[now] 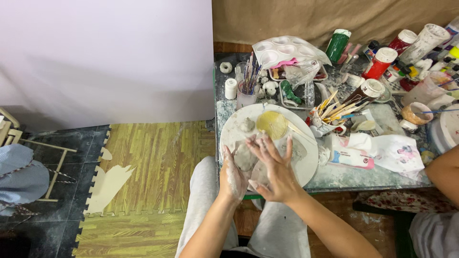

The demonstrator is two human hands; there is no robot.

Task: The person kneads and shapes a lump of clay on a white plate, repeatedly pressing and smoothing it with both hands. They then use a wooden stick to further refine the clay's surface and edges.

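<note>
My left hand (233,174), smeared with grey clay, cups a lump of grey clay (245,156) from the left. My right hand (271,167) presses flat against the lump from the right, fingers spread. Both hands hover over the near edge of a round white board (306,157) on the table. On the board lie a small clay ball (247,125), a yellow round sponge (271,124) and a wooden stick (299,130).
The cluttered table (349,174) holds a cup of brushes (247,86), a white palette (284,50), paint bottles (380,62), wooden tools (334,110) and a stained cloth (397,150). Another person's arm (444,169) is at the right. Foam floor mats (143,167) lie to the left.
</note>
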